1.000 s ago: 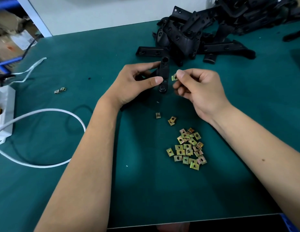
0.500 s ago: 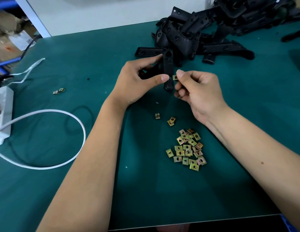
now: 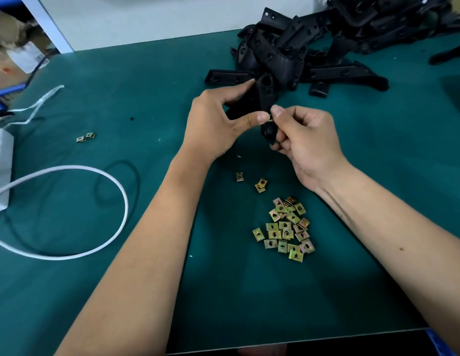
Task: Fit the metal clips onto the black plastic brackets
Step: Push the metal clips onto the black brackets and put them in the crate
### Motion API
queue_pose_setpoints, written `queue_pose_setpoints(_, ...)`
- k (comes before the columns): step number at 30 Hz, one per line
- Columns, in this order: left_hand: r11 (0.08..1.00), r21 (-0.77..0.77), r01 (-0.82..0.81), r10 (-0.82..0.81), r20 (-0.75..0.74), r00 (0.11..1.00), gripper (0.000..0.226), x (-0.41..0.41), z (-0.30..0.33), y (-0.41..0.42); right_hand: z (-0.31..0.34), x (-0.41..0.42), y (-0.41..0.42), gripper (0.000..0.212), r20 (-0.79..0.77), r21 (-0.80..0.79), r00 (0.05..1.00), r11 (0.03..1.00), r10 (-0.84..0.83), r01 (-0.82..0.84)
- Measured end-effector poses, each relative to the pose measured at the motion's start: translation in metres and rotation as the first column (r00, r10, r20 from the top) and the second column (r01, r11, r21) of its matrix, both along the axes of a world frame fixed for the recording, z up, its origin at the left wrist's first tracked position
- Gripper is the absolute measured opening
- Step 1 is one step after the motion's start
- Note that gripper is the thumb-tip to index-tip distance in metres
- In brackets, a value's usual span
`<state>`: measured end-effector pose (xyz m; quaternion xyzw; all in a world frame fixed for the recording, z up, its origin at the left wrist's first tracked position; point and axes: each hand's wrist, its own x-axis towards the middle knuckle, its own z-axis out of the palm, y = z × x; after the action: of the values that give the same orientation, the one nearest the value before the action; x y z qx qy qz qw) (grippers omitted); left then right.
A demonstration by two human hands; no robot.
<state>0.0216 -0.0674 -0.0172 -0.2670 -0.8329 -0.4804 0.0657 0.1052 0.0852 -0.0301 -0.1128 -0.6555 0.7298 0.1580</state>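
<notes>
Holding: we keep one black bracket (image 3: 266, 98) up off the desk (image 3: 378, 176), roughly upright, so its edge faces the clip and both grips can work on it.
Left grip: our left hand (image 3: 218, 124) curls round the bracket, forefinger along its far side and thumb pressed near its middle; the fingers are closed on it, not spread.
Right grip: our right hand (image 3: 303, 140) pinches a small metal clip (image 3: 270, 118) between thumb and forefinger, nearly shut, with only a sliver of the clip showing; the lower fingers touch the bracket's bottom end.
Meeting point: the clip sits right at the bracket's edge, between the two thumbs; we cannot tell whether it is seated yet.
Why so: we judge the left thumb braces the bracket against the push of the clip.
Supply below the grips: the loose clips (image 3: 285, 227) lie in a heap on the desk, towards us, within easy reach.
Supply beyond the grips: the pile of brackets (image 3: 313, 47) lies just past the held one.
</notes>
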Motion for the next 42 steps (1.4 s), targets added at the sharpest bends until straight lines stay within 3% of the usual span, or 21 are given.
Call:
queue_pose_setpoints(3,0.998,-0.052,-0.024,0.022,-0.023,0.999,0.077,-0.003,0.004,-0.005,-0.001,0.000,0.002,0.028,-0.016,0.083,1.000,0.997,0.002,0.000)
queue_pose_setpoints(7,0.983,-0.126,-0.130,0.127,-0.030,0.991,0.088,-0.014,0.005,-0.027,-0.003,0.002,-0.006,0.018,-0.008,0.332,0.994,0.938,0.108,-0.099)
queue_pose_setpoints(10,0.965,-0.114,-0.238,0.239,-0.005,0.971,0.083,-0.020,-0.001,-0.039,-0.002,0.004,-0.007,0.030,0.030,0.605,0.985,0.782,0.167,-0.151)
queue_pose_setpoints(13,0.945,-0.105,-0.309,0.308,-0.026,0.951,0.075,-0.022,-0.007,-0.039,0.005,0.008,-0.005,0.025,0.105,0.793,0.933,0.537,0.345,-0.288)
queue_pose_setpoints(15,0.937,-0.122,-0.328,0.326,-0.042,0.945,0.072,-0.022,-0.009,-0.039,0.007,0.009,-0.007,0.021,0.173,0.841,0.902,0.418,0.396,-0.344)
queue_pose_setpoints(22,0.948,-0.178,-0.263,0.257,-0.060,0.965,0.066,-0.024,-0.016,-0.038,0.007,0.013,-0.009,0.017,0.165,0.857,0.868,0.367,0.469,-0.361)
queue_pose_setpoints(24,0.952,-0.185,-0.243,0.235,-0.063,0.970,0.063,-0.024,-0.017,-0.038,0.007,0.014,-0.009,0.015,0.108,0.830,0.869,0.438,0.483,-0.346)
queue_pose_setpoints(26,0.954,-0.196,-0.226,0.216,-0.070,0.974,0.062,-0.023,-0.018,-0.038,0.006,0.013,-0.008,0.014,-0.006,0.734,0.898,0.612,0.440,-0.295)
queue_pose_setpoints(29,0.957,-0.223,-0.187,0.165,-0.111,0.980,0.054,-0.019,-0.016,-0.036,0.006,0.009,-0.005,0.007,-0.151,0.465,0.950,0.868,0.274,-0.177)
queue_pose_setpoints(31,0.960,-0.248,-0.131,0.099,-0.141,0.985,0.052,-0.014,-0.015,-0.032,0.005,0.005,0.001,0.011,-0.157,0.271,0.976,0.957,0.152,-0.105)
queue_pose_setpoints(35,0.947,-0.319,-0.043,-0.009,-0.161,0.987,0.054,-0.005,-0.012,-0.020,0.001,0.001,0.011,0.021,-0.053,0.117,0.998,0.992,0.043,-0.037)
queue_pose_setpoints(42,0.938,-0.346,-0.016,-0.050,-0.181,0.982,0.052,-0.001,-0.011,-0.015,-0.001,-0.004,0.016,0.003,-0.017,0.013,0.997,0.997,-0.070,0.070)
